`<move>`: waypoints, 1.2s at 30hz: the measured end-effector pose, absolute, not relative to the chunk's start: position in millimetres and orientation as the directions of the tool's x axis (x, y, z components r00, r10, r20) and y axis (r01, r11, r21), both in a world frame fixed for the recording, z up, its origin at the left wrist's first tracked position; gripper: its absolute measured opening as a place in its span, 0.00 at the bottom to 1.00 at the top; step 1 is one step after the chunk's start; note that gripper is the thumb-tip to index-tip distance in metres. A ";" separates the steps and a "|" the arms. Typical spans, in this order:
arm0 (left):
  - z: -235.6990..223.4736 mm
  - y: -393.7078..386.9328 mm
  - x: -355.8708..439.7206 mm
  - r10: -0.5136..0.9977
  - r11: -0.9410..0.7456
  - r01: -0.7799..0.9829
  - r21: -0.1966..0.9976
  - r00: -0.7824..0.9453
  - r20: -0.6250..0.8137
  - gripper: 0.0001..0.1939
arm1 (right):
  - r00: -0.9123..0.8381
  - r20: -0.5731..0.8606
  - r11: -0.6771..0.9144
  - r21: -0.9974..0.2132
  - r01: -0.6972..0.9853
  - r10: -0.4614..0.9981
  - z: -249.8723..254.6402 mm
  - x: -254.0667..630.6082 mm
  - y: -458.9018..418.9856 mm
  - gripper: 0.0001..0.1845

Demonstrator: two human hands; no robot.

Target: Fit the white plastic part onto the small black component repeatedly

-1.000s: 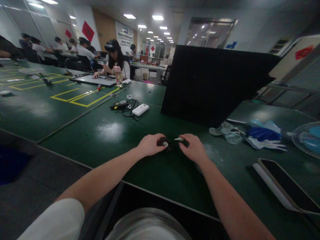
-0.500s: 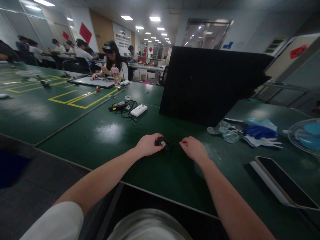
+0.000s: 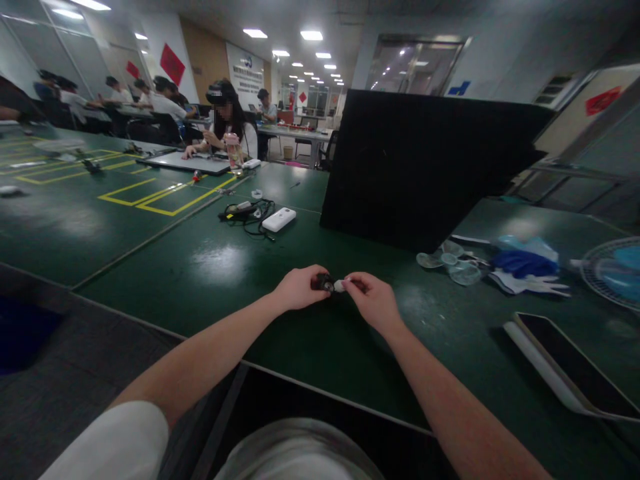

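Note:
My left hand (image 3: 301, 289) is closed on a small black part (image 3: 323, 282) with a round opening or disc in its face; I cannot make out its exact kind. Between the thumb and fingers of my right hand (image 3: 373, 298) is a small white piece (image 3: 339, 286), pinched right beside the black part. Whether the two parts touch is too small to tell. Both hands are low over the green table (image 3: 280, 340), and my fingers hide some of each part.
A black panel (image 3: 425, 167) stands ahead on the right. A white power bank (image 3: 279, 219) and black cables (image 3: 250, 217) lie ahead on the left. To the right are clear fan blades (image 3: 457, 267), gloves (image 3: 525, 267), a round fan grille (image 3: 613, 273) and a phone (image 3: 575, 363). A person (image 3: 227, 127) sits across.
My right hand has moved left, up to the black part. A pointed white piece showed in its fingers at first, then was hidden; now a rounder white piece shows there. My left hand stayed nearly still.

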State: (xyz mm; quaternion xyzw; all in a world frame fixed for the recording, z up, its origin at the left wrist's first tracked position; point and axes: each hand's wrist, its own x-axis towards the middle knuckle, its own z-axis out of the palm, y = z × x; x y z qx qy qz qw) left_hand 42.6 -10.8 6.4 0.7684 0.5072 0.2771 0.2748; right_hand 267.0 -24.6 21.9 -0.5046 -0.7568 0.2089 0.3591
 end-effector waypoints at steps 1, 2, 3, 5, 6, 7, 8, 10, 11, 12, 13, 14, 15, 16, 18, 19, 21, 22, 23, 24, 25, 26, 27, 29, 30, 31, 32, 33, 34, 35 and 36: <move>5.8 -10.4 42.3 0.932 -0.335 0.626 0.705 0.330 0.149 0.25 | -0.246 0.342 0.417 -0.651 0.634 0.907 22.6 267.9 -24.4 0.13; 5.3 -10.1 41.9 0.931 -0.337 0.623 0.706 0.331 0.153 0.25 | -0.259 0.352 0.432 -0.624 0.651 0.899 23.3 268.9 -24.3 0.13; 4.9 -9.8 41.4 0.930 -0.340 0.619 0.708 0.331 0.158 0.25 | -0.271 0.362 0.445 -0.598 0.667 0.892 23.9 269.8 -24.4 0.13; 4.3 -9.5 40.5 0.927 -0.347 0.607 0.715 0.336 0.165 0.25 | -0.294 0.364 0.459 -0.552 0.697 0.884 24.9 271.0 -24.9 0.13; 4.2 -9.4 40.1 0.925 -0.351 0.598 0.721 0.340 0.168 0.25 | -0.308 0.357 0.462 -0.530 0.711 0.882 25.1 271.3 -25.3 0.13; 4.2 -9.4 39.8 0.922 -0.355 0.587 0.727 0.347 0.169 0.25 | -0.325 0.347 0.468 -0.509 0.723 0.880 25.3 271.3 -25.7 0.13; 4.4 -9.4 39.6 0.919 -0.358 0.577 0.734 0.355 0.169 0.25 | -0.343 0.338 0.475 -0.489 0.732 0.876 25.5 271.0 -26.1 0.13; 5.0 -9.5 39.7 0.917 -0.357 0.564 0.745 0.364 0.163 0.26 | -0.372 0.323 0.487 -0.447 0.751 0.870 25.8 269.5 -26.8 0.13; 5.4 -9.6 39.9 0.917 -0.355 0.563 0.747 0.367 0.159 0.26 | -0.374 0.320 0.485 -0.423 0.766 0.870 25.9 268.2 -27.0 0.14; 6.0 -9.8 40.1 0.916 -0.354 0.564 0.746 0.369 0.155 0.26 | -0.368 0.314 0.473 -0.396 0.787 0.875 26.0 266.7 -27.1 0.16; 6.6 -10.0 40.3 0.915 -0.355 0.565 0.745 0.374 0.153 0.26 | -0.356 0.303 0.454 -0.369 0.811 0.884 25.9 265.0 -27.0 0.19; 7.4 -10.3 40.5 0.912 -0.360 0.563 0.744 0.381 0.153 0.26 | -0.341 0.290 0.430 -0.342 0.836 0.894 25.7 263.4 -26.8 0.22; 8.2 -10.5 40.6 0.909 -0.364 0.562 0.743 0.388 0.152 0.26 | -0.324 0.274 0.404 -0.323 0.856 0.905 25.4 261.9 -26.5 0.26; 9.1 -10.8 40.7 0.909 -0.362 0.562 0.744 0.389 0.148 0.26 | -0.309 0.254 0.381 -0.318 0.868 0.916 25.0 260.9 -26.0 0.29; 10.7 -11.1 40.7 0.915 -0.348 0.569 0.745 0.380 0.137 0.26 | -0.288 0.202 0.344 -0.355 0.870 0.936 24.5 260.9 -24.7 0.34; 11.3 -11.1 40.7 0.917 -0.341 0.572 0.746 0.377 0.131 0.26 | -0.274 0.173 0.321 -0.391 0.863 0.946 24.6 262.3 -24.0 0.36; 11.9 -10.9 40.6 0.918 -0.336 0.570 0.750 0.377 0.125 0.27 | -0.234 0.125 0.265 -0.467 0.844 0.964 26.1 267.3 -22.6 0.38; 11.9 -10.6 40.6 0.916 -0.340 0.566 0.751 0.381 0.128 0.27 | -0.206 0.115 0.236 -0.496 0.836 0.972 27.3 270.8 -21.9 0.39; 11.6 -10.3 40.7 0.914 -0.345 0.561 0.752 0.384 0.133 0.27 | -0.177 0.111 0.209 -0.516 0.830 0.978 28.7 274.5 -21.4 0.40; 11.2 -10.1 40.8 0.912 -0.351 0.557 0.753 0.384 0.141 0.27 | -0.152 0.114 0.189 -0.530 0.826 0.982 30.1 278.2 -21.0 0.40; 10.7 -9.8 41.0 0.911 -0.358 0.554 0.752 0.382 0.153 0.27 | -0.134 0.120 0.178 -0.539 0.823 0.984 31.4 281.6 -20.7 0.41; 10.3 -9.7 41.1 0.909 -0.368 0.552 0.748 0.382 0.165 0.27 | -0.123 0.124 0.171 -0.545 0.821 0.985 32.2 284.7 -20.5 0.41; 10.0 -9.6 41.1 0.908 -0.375 0.554 0.743 0.382 0.173 0.26 | -0.115 0.122 0.164 -0.552 0.817 0.986 32.6 287.4 -20.2 0.41; 10.0 -9.3 39.9 0.915 -0.365 0.577 0.731 0.367 0.167 0.25 | -0.103 0.107 0.146 -0.572 0.807 0.989 31.5 291.3 -19.7 0.40; 10.4 -9.1 38.3 0.924 -0.347 0.599 0.721 0.351 0.154 0.25 | -0.096 0.100 0.136 -0.582 0.802 0.990 30.3 292.7 -19.3 0.40; 11.2 -8.8 35.8 0.934 -0.326 0.626 0.708 0.331 0.137 0.26 | -0.092 0.093 0.130 -0.591 0.796 0.991 28.8 293.8 -19.1 0.40; 12.2 -8.5 32.3 0.943 -0.305 0.656 0.691 0.311 0.122 0.27 | -0.089 0.092 0.127 -0.597 0.792 0.992 27.3 294.6 -18.9 0.40; 13.4 -8.0 27.6 0.950 -0.290 0.684 0.669 0.292 0.113 0.28 | -0.093 0.092 0.130 -0.602 0.788 0.991 26.0 295.3 -19.0 0.40; 14.9 -7.6 21.8 0.954 -0.282 0.710 0.646 0.278 0.111 0.29 | -0.099 0.094 0.136 -0.606 0.784 0.991 25.2 295.8 -19.3 0.40; 16.5 -7.3 14.6 0.958 -0.274 0.733 0.623 0.266 0.109 0.29 | -0.106 0.096 0.142 -0.609 0.780 0.990 24.8 296.2 -19.9 0.40; 18.2 -7.0 6.3 0.961 -0.268 0.752 0.602 0.257 0.107 0.29 | -0.111 0.098 0.148 -0.612 0.777 0.989 25.0 296.4 -20.7 0.40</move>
